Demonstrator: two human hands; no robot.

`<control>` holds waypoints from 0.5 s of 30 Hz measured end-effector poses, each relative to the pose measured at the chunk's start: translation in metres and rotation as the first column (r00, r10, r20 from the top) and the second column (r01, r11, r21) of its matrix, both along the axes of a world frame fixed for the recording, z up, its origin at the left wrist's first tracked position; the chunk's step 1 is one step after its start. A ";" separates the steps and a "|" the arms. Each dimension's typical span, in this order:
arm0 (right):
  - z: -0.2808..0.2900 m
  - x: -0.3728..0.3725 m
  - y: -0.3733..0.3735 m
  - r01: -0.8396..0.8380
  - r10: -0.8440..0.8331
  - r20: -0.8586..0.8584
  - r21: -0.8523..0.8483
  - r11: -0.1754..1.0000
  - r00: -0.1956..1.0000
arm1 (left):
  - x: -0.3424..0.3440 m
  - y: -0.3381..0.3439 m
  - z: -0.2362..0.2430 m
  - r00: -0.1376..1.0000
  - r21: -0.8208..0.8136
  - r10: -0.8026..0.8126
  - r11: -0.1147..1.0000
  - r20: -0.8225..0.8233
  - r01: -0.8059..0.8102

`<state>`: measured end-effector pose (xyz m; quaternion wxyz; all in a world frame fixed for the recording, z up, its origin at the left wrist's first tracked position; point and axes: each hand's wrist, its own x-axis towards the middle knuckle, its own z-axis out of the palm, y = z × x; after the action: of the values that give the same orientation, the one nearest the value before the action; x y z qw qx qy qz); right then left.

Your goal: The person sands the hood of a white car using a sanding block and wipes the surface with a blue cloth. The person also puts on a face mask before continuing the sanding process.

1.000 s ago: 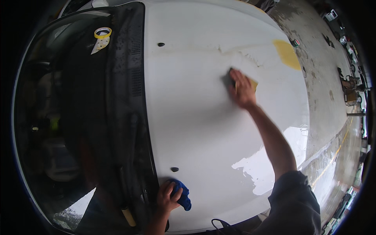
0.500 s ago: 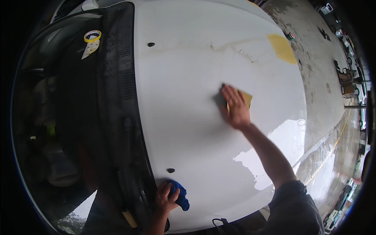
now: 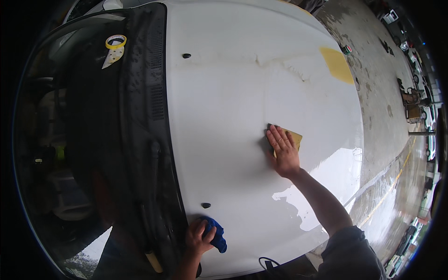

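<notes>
A white car hood (image 3: 224,102) spreads out below me. My right hand (image 3: 283,151) lies near the hood's middle, fingers stretched over a yellowish-tan sheet of sandpaper (image 3: 294,136) and pressing it to the paint. A dark corner pokes out by the fingertips; the thumb side is partly hidden. At the lower left, by the windshield edge of the hood, my left hand (image 3: 200,237) is closed around a bunched blue cloth (image 3: 217,237), which rests on the hood.
Two black washer nozzles (image 3: 186,55) stick up from the hood. A yellow tape roll (image 3: 115,42) lies on the dark windshield (image 3: 84,116) with a spotted pale piece beside it. Yellow patches (image 3: 337,65) mark the front edge. Wet concrete floor (image 3: 378,102) lies beyond.
My right hand and the sandpaper have slid toward me across the hood. The left hand stays in place with the blue cloth. The view has shifted slightly.
</notes>
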<state>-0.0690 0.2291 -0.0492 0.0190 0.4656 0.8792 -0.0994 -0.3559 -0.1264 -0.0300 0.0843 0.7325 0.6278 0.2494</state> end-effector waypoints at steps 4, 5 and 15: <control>-0.011 -0.029 0.132 0.081 -0.054 -0.160 0.168 0.982 0.986 | 0.001 0.006 0.000 0.998 -0.020 -0.035 0.999 0.061 0.036; -0.008 -0.036 0.171 0.132 -0.092 -0.155 0.274 0.953 0.984 | 0.001 0.013 0.000 0.995 -0.001 -0.052 0.999 0.086 0.052; 0.018 -0.065 0.032 -0.284 0.283 0.289 -0.039 0.958 0.914 | -0.003 0.001 0.001 0.999 -0.028 -0.002 1.000 0.055 0.004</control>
<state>-0.1337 0.2610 -0.0313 0.1618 0.3427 0.9251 -0.0240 -0.3592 -0.1258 -0.0286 0.1123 0.7252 0.6276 0.2602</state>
